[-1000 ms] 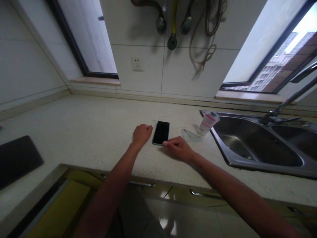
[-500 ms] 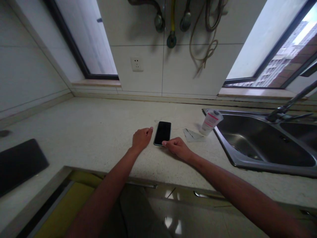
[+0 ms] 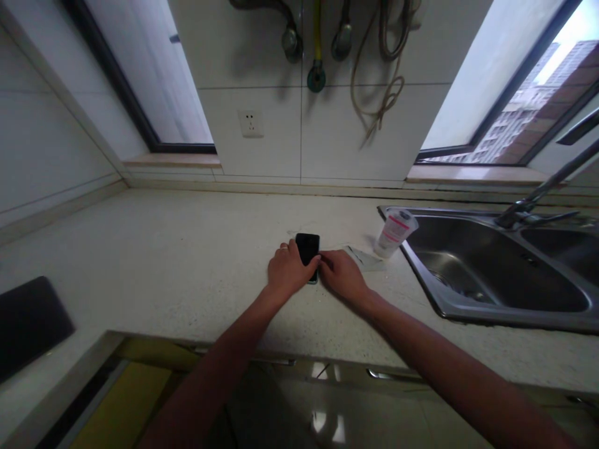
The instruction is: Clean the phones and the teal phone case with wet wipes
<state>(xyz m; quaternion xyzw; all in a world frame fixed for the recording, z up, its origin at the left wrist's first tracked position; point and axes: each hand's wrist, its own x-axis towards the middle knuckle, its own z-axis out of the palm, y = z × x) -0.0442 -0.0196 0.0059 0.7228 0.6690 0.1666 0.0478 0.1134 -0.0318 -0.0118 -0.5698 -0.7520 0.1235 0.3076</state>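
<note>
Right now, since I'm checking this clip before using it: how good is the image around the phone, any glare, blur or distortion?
In the head view, the wide lens slants the window frame, the right window blows out bright, the floor tiles show glare, and the phone between the left hand and right hand stays fairly clear, though dim.

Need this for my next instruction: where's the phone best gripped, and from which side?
Probably by its long edges, from the near side. The phone lies flat, screen up, on the counter, so little can get under it. The left hand covers its lower part, and the right hand has fingertips at its right edge.
</note>
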